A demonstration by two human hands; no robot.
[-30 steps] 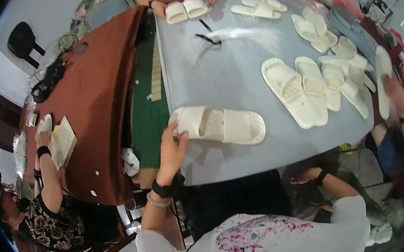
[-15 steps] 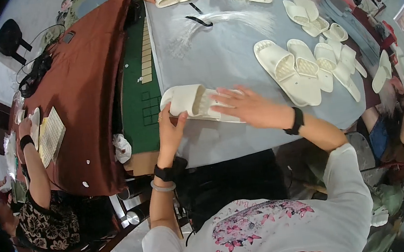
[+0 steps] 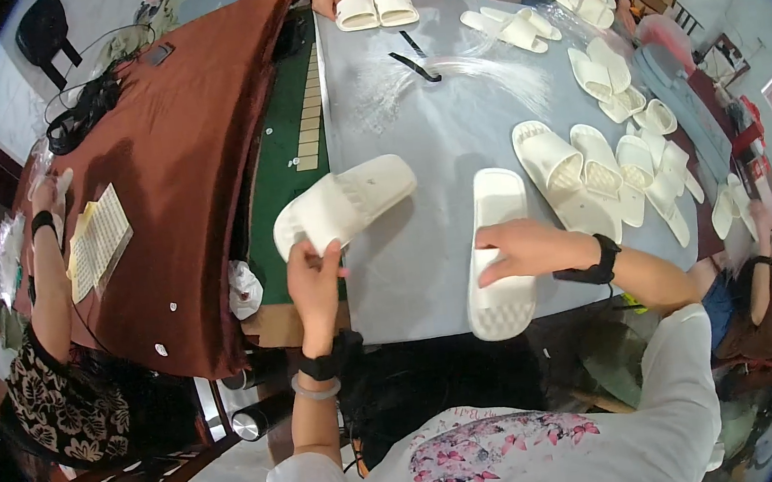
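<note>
My left hand (image 3: pixel 313 283) pinches the near side of a white slide slipper (image 3: pixel 373 190) by its broad strap. That slipper is tilted over the left edge of the grey-covered table, its heel pointing up and right. To its right, my right hand (image 3: pixel 532 248) grips a second white slipper (image 3: pixel 504 308) across the middle, thumb and fingers around it. This one stands lengthwise near the table's front edge. My hand hides its strap area. The two slippers are apart. Just beyond my right hand lies a group of white slippers (image 3: pixel 582 209).
A grey cloth (image 3: pixel 410 286) covers the table. Clear plastic strands (image 3: pixel 491 77) with black ties lie farther back. Another pair of slippers (image 3: pixel 376 10) sits at the far edge beside a person's hand. At left, a person works at a brown-covered table (image 3: pixel 178 169). More people stand right and far.
The two slippers, together before, are now apart. My left hand keeps one, now tilted up; my right hand has moved nearer with the other, turned lengthwise. The view has shifted slightly.
</note>
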